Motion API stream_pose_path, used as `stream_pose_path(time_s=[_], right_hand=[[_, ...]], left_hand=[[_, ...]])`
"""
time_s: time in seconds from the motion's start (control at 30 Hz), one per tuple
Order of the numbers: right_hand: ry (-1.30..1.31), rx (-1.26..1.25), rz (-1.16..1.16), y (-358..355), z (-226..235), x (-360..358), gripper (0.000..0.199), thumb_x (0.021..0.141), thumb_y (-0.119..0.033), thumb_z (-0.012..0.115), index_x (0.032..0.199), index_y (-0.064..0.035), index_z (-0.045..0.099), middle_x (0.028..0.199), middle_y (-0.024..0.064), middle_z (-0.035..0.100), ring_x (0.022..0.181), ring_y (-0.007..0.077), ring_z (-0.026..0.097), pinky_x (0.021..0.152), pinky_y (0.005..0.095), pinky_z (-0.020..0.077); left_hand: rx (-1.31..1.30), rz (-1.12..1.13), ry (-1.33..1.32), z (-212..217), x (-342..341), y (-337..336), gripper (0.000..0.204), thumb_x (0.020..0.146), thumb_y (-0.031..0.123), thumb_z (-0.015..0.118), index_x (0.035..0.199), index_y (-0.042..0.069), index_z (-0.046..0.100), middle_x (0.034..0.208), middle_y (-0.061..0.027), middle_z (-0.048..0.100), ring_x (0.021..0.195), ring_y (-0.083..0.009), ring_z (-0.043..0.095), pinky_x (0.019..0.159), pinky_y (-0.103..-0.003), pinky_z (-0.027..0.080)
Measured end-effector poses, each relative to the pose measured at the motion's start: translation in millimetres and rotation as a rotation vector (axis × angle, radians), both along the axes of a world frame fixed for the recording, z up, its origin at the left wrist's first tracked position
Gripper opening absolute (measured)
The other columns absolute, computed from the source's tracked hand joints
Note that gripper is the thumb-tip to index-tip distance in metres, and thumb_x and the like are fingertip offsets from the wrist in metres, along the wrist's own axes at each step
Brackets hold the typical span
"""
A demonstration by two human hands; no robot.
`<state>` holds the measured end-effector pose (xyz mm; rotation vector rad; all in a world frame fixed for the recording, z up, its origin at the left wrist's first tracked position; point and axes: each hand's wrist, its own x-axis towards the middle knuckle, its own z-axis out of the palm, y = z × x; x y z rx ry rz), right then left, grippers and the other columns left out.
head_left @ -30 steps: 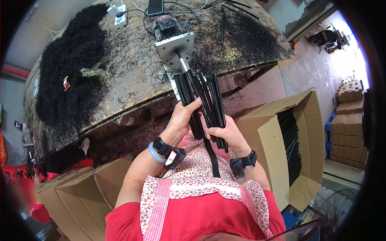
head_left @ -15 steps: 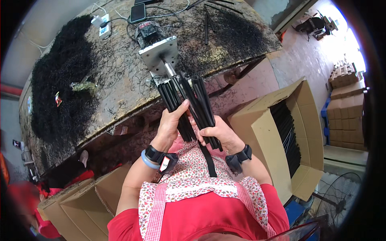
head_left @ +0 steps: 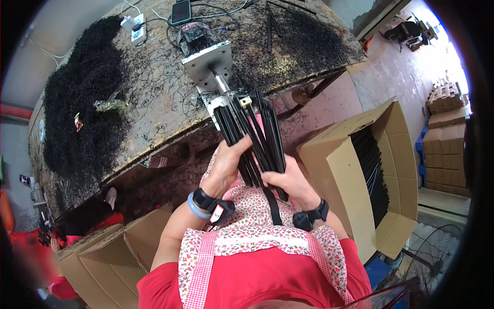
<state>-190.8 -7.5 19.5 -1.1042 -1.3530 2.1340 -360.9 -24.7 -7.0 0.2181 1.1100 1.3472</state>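
I see my left hand point(head_left: 226, 167) closed around a bundle of long black strips point(head_left: 254, 139), thumb laid across the front of them. My right hand point(head_left: 290, 180) grips the same bundle lower down, just beside the left. The strips fan upward, and their top ends sit against the metal shaft of a small motor unit point(head_left: 208, 64) mounted at the near edge of the desk point(head_left: 154, 103). A large heap of black curly shavings point(head_left: 85, 113) covers the desk's left part, well apart from the hands. A phone point(head_left: 181, 11) and a white power strip point(head_left: 135, 28) lie at the far edge, with cables running to the motor. To my right stands an open cardboard box point(head_left: 334, 149) with black strips stacked inside. More cardboard boxes point(head_left: 108, 257) sit low on my left.
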Motion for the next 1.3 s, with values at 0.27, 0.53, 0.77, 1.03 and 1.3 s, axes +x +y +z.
stream_pose_path(time_s=[0.27, 0.53, 0.77, 1.03, 1.3], right_hand=[[0.124, -0.246, 0.052, 11.5, -3.7, -23.0, 0.051, 0.074, 0.002, 0.064, 0.124, 0.0011, 0.052, 0.093, 0.0041, 0.062, 0.075, 0.0088, 0.058, 0.069, 0.0237, 0.0482], [-0.018, 0.287, 0.007, -3.9, -15.6, -24.6, 0.065, 0.073, 0.000, 0.068, 0.133, -0.0007, 0.044, 0.107, 0.0003, 0.057, 0.094, 0.0060, 0.052, 0.087, 0.0242, 0.0432], [0.047, 0.013, -0.002, 16.4, -8.8, -29.0, 0.058, 0.074, 0.000, 0.067, 0.129, -0.0014, 0.047, 0.101, 0.0000, 0.056, 0.089, 0.0065, 0.053, 0.083, 0.0240, 0.0459], [0.048, 0.222, -0.129, -11.1, -20.3, -21.5, 0.055, 0.073, 0.001, 0.069, 0.124, -0.0009, 0.049, 0.097, 0.0013, 0.058, 0.080, 0.0108, 0.059, 0.075, 0.0264, 0.0507], [0.172, -0.153, -0.062, -11.2, -2.6, -7.3, 0.057, 0.071, -0.004, 0.075, 0.122, 0.0000, 0.049, 0.086, 0.0021, 0.060, 0.077, 0.0136, 0.060, 0.073, 0.0269, 0.0511]], left_hand=[[-0.008, -0.133, 0.027, -17.2, -42.6, 2.6, 0.015, 0.090, 0.017, 0.064, 0.097, 0.004, 0.065, 0.084, -0.0034, 0.065, 0.071, -0.0121, 0.061, 0.062, -0.027, 0.050], [0.058, -0.169, -0.015, -6.4, -30.5, -5.3, 0.018, 0.091, 0.024, 0.064, 0.094, 0.006, 0.064, 0.081, -0.0006, 0.063, 0.068, -0.0100, 0.057, 0.060, -0.025, 0.047], [0.067, -0.079, 0.079, -13.2, -30.0, 14.0, 0.019, 0.089, 0.025, 0.066, 0.096, 0.007, 0.064, 0.085, 0.0007, 0.062, 0.073, -0.0093, 0.056, 0.062, -0.025, 0.047], [0.047, -0.046, -0.112, 1.2, -22.5, 5.7, 0.017, 0.090, 0.017, 0.059, 0.098, 0.003, 0.064, 0.085, -0.0014, 0.063, 0.079, -0.0110, 0.060, 0.065, -0.025, 0.049], [0.092, -0.177, -0.043, -9.0, -26.7, 0.9, 0.016, 0.090, 0.014, 0.055, 0.096, 0.002, 0.064, 0.082, -0.0022, 0.064, 0.075, -0.0105, 0.060, 0.065, -0.024, 0.048]])
